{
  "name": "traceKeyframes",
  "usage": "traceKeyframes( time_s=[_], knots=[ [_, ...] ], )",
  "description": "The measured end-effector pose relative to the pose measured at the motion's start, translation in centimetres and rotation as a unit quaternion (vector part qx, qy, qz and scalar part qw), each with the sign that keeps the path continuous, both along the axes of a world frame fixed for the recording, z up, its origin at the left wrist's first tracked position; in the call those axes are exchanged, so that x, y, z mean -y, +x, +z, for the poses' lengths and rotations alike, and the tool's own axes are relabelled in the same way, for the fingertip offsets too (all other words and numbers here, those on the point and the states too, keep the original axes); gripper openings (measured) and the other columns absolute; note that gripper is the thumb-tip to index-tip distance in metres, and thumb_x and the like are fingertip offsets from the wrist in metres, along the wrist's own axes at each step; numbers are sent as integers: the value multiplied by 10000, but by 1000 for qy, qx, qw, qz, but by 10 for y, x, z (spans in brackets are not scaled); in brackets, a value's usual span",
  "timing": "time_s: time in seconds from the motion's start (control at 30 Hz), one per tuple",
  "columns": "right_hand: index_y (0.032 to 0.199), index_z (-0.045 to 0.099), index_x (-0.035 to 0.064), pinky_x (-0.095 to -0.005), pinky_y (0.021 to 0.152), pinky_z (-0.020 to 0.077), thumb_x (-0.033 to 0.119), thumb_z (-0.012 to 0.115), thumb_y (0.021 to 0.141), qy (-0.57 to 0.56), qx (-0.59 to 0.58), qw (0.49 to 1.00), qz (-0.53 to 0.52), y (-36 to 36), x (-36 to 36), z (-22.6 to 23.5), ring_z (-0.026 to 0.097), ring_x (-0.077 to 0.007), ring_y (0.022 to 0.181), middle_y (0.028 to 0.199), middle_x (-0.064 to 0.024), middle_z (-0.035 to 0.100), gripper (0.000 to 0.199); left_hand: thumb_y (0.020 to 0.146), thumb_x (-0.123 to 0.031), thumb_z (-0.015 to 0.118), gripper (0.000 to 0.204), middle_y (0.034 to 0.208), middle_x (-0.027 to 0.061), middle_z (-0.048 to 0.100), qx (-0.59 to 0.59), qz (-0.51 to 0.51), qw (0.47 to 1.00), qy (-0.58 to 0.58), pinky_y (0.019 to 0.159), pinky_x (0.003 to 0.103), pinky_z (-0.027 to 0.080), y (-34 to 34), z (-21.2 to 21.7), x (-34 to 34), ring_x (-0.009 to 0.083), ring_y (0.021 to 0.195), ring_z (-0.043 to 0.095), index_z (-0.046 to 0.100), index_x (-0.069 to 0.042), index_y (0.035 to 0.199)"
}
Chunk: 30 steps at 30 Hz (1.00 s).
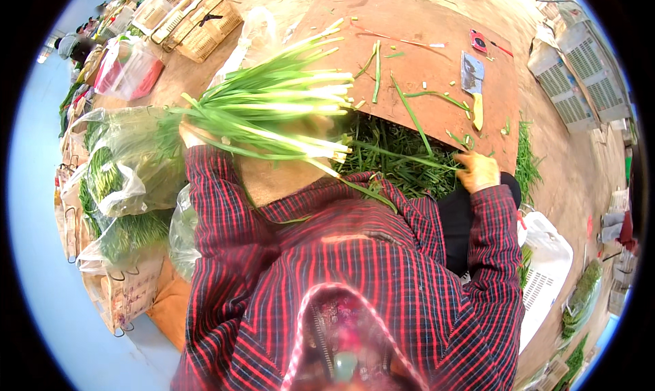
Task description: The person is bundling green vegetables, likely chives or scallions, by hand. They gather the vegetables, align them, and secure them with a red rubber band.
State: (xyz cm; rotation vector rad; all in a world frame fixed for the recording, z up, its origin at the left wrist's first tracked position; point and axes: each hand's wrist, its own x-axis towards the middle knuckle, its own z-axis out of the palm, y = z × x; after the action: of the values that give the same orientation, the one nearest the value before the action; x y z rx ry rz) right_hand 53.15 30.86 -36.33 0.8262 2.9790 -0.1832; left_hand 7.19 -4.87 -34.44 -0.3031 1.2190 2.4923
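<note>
A thick bunch of long green stalks with pale cut ends (273,115), like leeks or green garlic, lies across my left forearm side. My left hand (193,133) is closed around its leafy part, mostly hidden beneath the leaves; the pale ends point right. At the right, my right hand (479,171) pinches the tip of a long green leaf (409,158) that stretches back towards the bunch. Below that leaf is a dark heap of loose green leaves (396,176). A cleaver with a yellow handle (472,84) rests on the brown board (423,36) ahead.
Leaf scraps and a red-and-black round object (478,40) lie on the board. Bagged greens (129,166) stand left, beside yellow baskets (205,33) farther off. Grey crates (580,77) stand far right, and a white plastic basket (546,261) sits near my right elbow.
</note>
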Motion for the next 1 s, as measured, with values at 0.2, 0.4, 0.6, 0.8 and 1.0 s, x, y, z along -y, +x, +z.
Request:
traceKeyframes(
  time_s=[0.2,0.4,0.6,0.8,1.0],
  knots=[
    [1365,487,89,-374,1026,423,269,739,771,-419,-269,849,177,-136,118,48,546,-290,1186,1278,-166,567,669,929,-439,388,471,1165,167,629,-25,-6,993,-111,948,570,452,-5,2,13,381,1071,586,627,-95,1143],
    [1241,557,5,-249,558,444,188,622,911,-650,-164,741,32,-174,152,58,539,-107,629,791,-55,620,383,905,-415,430,484,1162,198,625,-37,-56,997,-41,910,558,481,-54,-36,33,388,1040,596,620,-47,1154],
    [974,639,8,-180,372,299,143,498,955,-719,-232,649,-91,-100,80,20,355,-29,449,599,37,480,196,945,-436,319,548,1292,187,554,-33,-35,995,-83,992,543,414,-38,-30,21,372,1164,531,550,-43,1248],
    [1110,674,68,-336,898,473,88,676,799,-364,-376,849,80,-96,99,87,607,-233,989,1029,-95,646,312,953,-379,323,510,1286,205,550,24,9,999,20,1009,531,411,-38,-29,17,371,1164,529,528,-36,1270],
    [1002,680,208,-359,701,457,219,753,681,-16,-415,884,213,-150,160,122,634,-203,876,930,10,663,330,946,-361,353,462,1227,217,573,-56,-20,996,68,962,532,452,-66,-52,31,383,1089,565,552,-35,1207]
  ],
)
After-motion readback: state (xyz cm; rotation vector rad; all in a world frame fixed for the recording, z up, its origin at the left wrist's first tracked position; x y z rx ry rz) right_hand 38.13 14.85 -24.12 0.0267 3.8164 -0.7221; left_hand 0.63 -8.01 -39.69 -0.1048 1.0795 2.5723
